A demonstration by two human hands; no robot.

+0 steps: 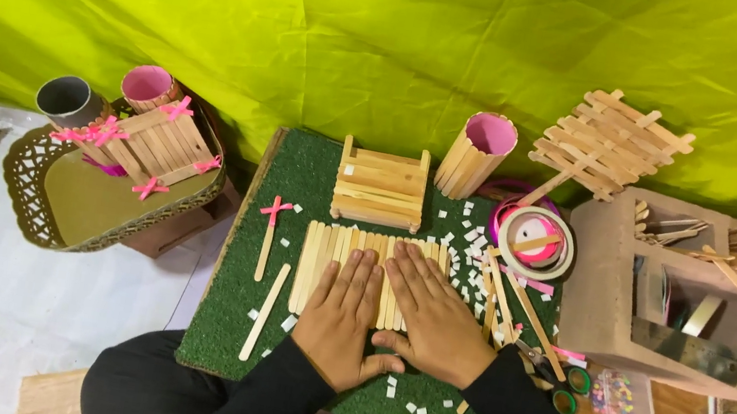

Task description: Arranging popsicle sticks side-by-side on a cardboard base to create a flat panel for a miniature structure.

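In the head view, a row of craft sticks (pixel 352 246) is laid side by side on a green grass mat (pixel 314 179). The left hand (pixel 341 316) and the right hand (pixel 430 315) are pressed flat on its near half, fingers spread, nothing clasped. The mat is backed by a yellow-green cloth (pixel 367 30). Just beyond the row a small stick crate (pixel 380 184) and a stick-clad pink cup (pixel 476 153) are seen. White paper bits (pixel 471 243) are scattered to the right, near a tape roll (pixel 535 241) and a cardboard organiser (pixel 600 303).
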